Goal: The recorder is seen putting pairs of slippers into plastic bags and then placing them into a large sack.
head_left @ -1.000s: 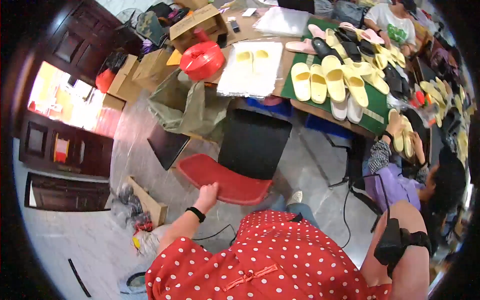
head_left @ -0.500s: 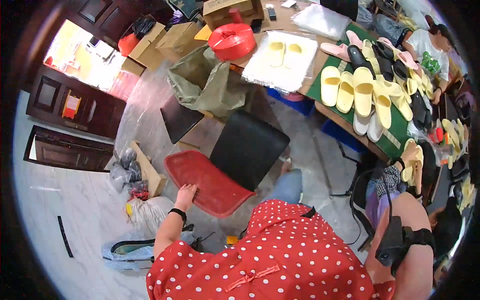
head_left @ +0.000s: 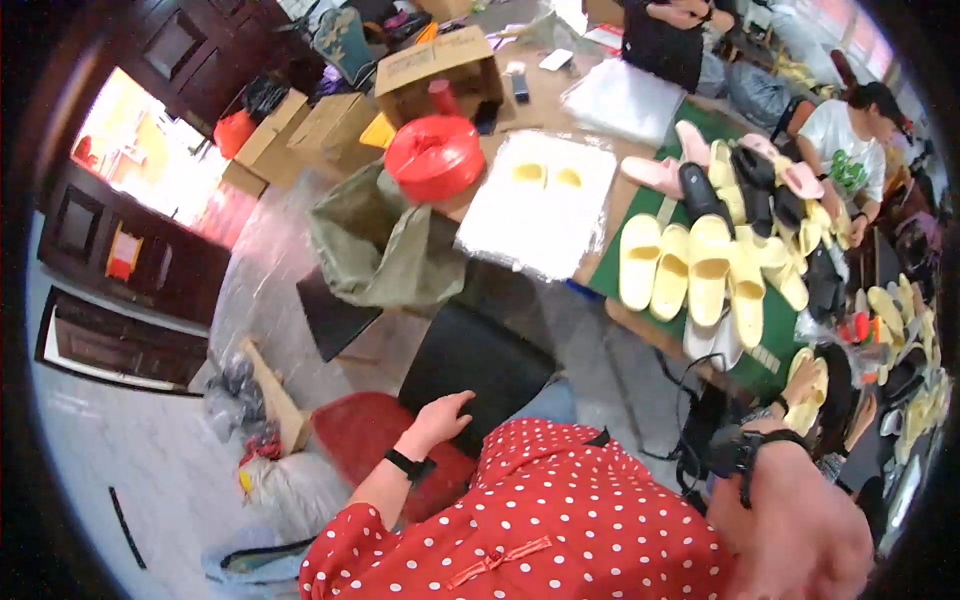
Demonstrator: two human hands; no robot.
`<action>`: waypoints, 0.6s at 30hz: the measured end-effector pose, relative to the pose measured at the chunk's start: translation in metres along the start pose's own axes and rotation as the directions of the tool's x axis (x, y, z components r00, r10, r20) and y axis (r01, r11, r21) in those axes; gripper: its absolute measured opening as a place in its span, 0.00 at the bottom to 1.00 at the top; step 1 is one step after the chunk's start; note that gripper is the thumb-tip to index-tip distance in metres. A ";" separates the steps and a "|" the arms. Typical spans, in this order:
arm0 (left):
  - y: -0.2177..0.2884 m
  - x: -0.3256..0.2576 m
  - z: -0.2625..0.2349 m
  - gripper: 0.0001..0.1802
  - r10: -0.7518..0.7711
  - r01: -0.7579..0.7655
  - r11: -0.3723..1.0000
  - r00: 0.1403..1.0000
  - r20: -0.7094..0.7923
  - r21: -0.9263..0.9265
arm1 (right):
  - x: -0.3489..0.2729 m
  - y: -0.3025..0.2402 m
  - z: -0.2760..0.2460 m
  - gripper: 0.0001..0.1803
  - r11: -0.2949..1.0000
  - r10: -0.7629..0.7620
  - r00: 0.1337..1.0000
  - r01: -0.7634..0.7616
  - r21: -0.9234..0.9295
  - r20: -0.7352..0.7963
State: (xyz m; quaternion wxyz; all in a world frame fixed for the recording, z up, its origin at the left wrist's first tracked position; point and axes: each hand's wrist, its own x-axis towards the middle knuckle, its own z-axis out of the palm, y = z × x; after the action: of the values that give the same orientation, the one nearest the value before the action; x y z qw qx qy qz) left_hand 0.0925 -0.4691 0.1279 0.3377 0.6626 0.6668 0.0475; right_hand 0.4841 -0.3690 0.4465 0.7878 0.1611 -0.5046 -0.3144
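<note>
My left hand (head_left: pixel 438 420), with a black band at the wrist, holds nothing. Its fingers reach out over the edge of a black chair seat (head_left: pixel 485 368), next to a red chair seat (head_left: pixel 355 430); I cannot tell whether they touch it. Large and blurred at the lower right, my right hand (head_left: pixel 810 530) is close to the camera, with a black strap by it. Its fingers are smeared, so whether it holds anything is unclear. Ahead on the table, pale yellow slippers (head_left: pixel 708 270) stand in rows on a green mat (head_left: pixel 617 240).
White plastic bags (head_left: pixel 545 225) lie beside a red roll of twine (head_left: pixel 433 158) on the table. A green sack (head_left: pixel 345 235) stands before it. Open box (head_left: pixel 440 75) at the back. One co-worker (head_left: pixel 845 150) sits far right; another's hand (head_left: pixel 800 385) is near a yellow slipper.
My left hand has left the rim of the red seat and moved right, over the black seat. My right hand has come into view at the lower right. The view has tilted up.
</note>
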 end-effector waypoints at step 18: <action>0.156 0.120 -0.051 0.24 -0.124 0.096 0.801 0.992 -0.007 -0.591 | -0.249 -0.006 -0.142 0.07 0.204 0.646 -0.602 -0.457 -0.866 0.470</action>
State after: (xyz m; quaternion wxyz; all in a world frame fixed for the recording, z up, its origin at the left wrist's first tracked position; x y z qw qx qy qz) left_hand 0.2115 -0.3210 0.2000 0.5137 0.4840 0.6638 0.2473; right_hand 0.5363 -0.2190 0.2076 0.2331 -0.5045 -0.8032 0.2147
